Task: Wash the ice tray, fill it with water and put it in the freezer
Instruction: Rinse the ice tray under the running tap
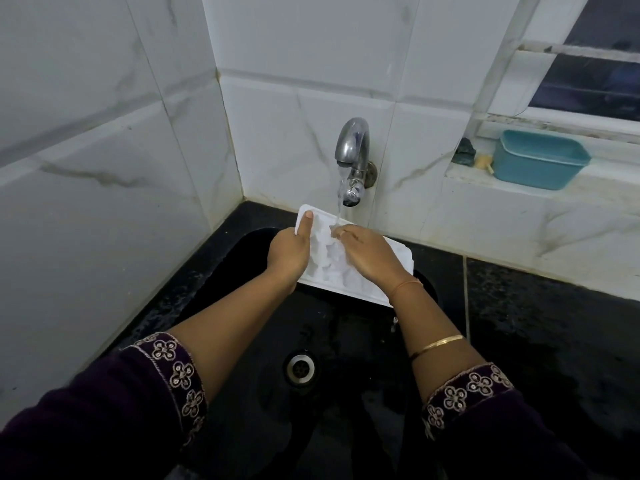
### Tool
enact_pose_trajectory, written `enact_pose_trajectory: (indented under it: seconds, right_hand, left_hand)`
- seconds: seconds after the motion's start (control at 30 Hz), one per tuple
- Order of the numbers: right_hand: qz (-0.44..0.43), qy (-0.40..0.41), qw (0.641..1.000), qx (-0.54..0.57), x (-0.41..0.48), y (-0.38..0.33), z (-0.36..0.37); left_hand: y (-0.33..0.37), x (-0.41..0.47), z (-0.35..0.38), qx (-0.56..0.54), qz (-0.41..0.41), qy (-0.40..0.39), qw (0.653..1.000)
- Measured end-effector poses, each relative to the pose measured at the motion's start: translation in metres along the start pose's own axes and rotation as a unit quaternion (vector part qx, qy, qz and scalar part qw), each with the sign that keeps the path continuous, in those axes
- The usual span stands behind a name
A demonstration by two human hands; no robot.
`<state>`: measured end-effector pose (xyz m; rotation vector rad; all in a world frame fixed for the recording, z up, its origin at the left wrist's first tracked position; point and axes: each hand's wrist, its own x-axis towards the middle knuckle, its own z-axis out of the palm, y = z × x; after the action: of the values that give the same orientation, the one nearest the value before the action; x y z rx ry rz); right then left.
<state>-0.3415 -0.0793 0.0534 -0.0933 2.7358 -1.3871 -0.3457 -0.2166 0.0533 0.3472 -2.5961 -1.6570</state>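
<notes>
A white ice tray (327,263) is held over the black sink (242,341), under the running metal tap (353,150). My left hand (289,249) grips the tray's left edge, thumb laid along its top. My right hand (369,252) lies over the tray's middle with fingers bent onto the compartments where the water stream lands. The tray's right end shows past my right wrist.
The sink drain (300,367) lies below my arms. A wet black counter (554,323) extends to the right. On the window ledge stand a teal plastic tub (540,159) and small items (465,152). White tiled walls close the left and back.
</notes>
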Motion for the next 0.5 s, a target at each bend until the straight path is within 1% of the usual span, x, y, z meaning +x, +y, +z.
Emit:
enact_pose_trajectory:
  seconds: [0.07, 0.1, 0.2, 0.3, 0.37, 0.4, 0.5]
  right_hand:
    - [-0.003, 0.011, 0.997, -0.081, -0.0013, -0.0014, 0.0044]
    - [-0.005, 0.006, 0.996, -0.084, -0.0027, -0.0021, 0.0064]
    - [-0.007, -0.021, 0.999, -0.035, -0.0059, 0.0011, 0.0080]
    - [0.013, 0.013, 0.995, -0.096, -0.0033, -0.0001, 0.0042]
    - [0.012, 0.033, 0.993, -0.110, -0.0016, -0.0039, 0.0050]
    - [0.003, 0.027, 0.995, -0.099, -0.0014, -0.0049, 0.0064]
    - [-0.011, -0.033, 0.999, 0.000, -0.0032, -0.0021, 0.0073]
  left_hand:
    - [-0.0027, -0.0024, 0.0029, 0.006, -0.007, -0.003, 1.000]
    - [-0.0039, -0.0029, 0.0036, 0.005, -0.012, -0.003, 1.000]
    - [-0.0041, -0.0015, 0.0008, -0.003, -0.008, 0.004, 1.000]
    - [-0.0045, -0.0029, 0.0018, 0.019, 0.018, -0.002, 1.000]
    - [-0.0041, -0.0054, 0.0049, 0.021, 0.024, -0.004, 0.999]
    - [-0.0036, -0.0059, 0.0054, 0.018, 0.020, -0.002, 1.000]
    - [-0.0030, -0.0033, 0.0014, 0.011, 0.012, 0.009, 1.000]
